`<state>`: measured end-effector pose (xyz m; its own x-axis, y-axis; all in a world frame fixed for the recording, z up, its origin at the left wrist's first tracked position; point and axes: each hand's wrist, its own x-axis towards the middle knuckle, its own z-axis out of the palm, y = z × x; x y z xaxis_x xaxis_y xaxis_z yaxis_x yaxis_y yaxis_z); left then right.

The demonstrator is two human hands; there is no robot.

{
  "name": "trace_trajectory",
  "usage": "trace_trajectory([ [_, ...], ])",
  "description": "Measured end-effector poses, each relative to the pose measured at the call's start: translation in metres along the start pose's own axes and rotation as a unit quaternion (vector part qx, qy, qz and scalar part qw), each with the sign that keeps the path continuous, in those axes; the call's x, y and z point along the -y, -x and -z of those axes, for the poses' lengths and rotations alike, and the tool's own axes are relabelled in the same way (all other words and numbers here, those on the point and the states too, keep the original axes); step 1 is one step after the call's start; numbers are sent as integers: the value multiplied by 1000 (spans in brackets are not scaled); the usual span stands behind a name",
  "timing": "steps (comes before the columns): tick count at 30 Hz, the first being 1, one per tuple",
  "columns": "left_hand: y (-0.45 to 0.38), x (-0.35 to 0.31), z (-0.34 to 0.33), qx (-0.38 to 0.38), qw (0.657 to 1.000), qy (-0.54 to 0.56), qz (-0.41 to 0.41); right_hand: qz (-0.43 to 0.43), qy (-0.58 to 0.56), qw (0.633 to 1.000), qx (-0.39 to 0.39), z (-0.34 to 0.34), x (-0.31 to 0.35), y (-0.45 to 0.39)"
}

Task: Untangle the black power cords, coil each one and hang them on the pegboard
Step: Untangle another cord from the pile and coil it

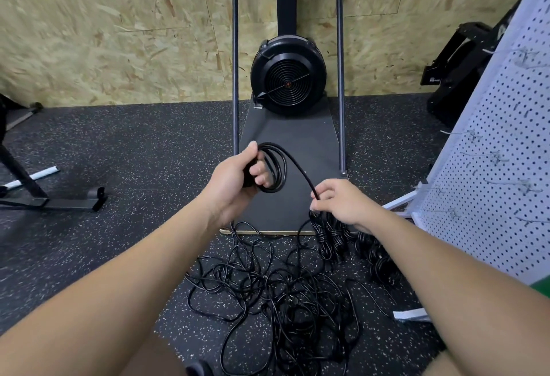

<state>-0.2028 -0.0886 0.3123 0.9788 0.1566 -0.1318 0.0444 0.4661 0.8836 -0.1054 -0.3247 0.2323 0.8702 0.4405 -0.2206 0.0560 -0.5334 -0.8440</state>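
Above the speckled rubber floor (119, 143), we hold a small coil (275, 167) of black power cord in our left hand (235, 179), fingers curled through the loops and thumb pressed on top. From the coil's upper edge, one strand of cord (300, 171) slopes down and to the right into our right hand (339, 203), which pinches it between thumb and fingers. So the free length lies to the right of the coil and below it, nearer the right hand. Both forearms reach forward, the left hand held higher. Beneath the hands a tangled heap of cords (276, 292) spreads over the floor, with bundled cords (333, 238) just under the right wrist. The white pegboard (491, 167) leans at far right, its hooks bare.
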Motion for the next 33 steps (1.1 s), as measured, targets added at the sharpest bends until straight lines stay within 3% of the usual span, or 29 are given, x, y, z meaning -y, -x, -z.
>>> trace_trajectory([
  [5, -4, -1, 7, -57, 998, 28, -14, -10, -115, 989, -89, -5, 8, -5],
  [7, -6, -1, 11, -70, 997, 6, -24, 10, -105, 986, -127, -5, 13, -4],
  [10, -7, -2, 12, -69, 997, -13, -33, 85, 45, 985, -145, -9, 20, -2],
  [15, -5, -2, 10, -52, 992, -100, -52, 130, 289, 948, -16, -28, 42, 18],
  [17, -4, 2, 11, -39, 985, -160, -55, 166, 329, 930, 15, -30, 52, 25],
  [22, -1, 10, 8, -21, 945, -320, -64, 246, 216, 943, 60, -20, 67, 42],
  [25, 4, 15, 1, 18, 893, -445, -60, 277, 118, 953, 15, -12, 77, 51],
  [29, 18, 16, -18, 159, 924, -344, 49, 279, 128, 947, -97, 1, 79, 49],
  [33, 15, 17, -9, 247, 932, -250, 86, 241, 60, 968, 30, 4, 69, 45],
])
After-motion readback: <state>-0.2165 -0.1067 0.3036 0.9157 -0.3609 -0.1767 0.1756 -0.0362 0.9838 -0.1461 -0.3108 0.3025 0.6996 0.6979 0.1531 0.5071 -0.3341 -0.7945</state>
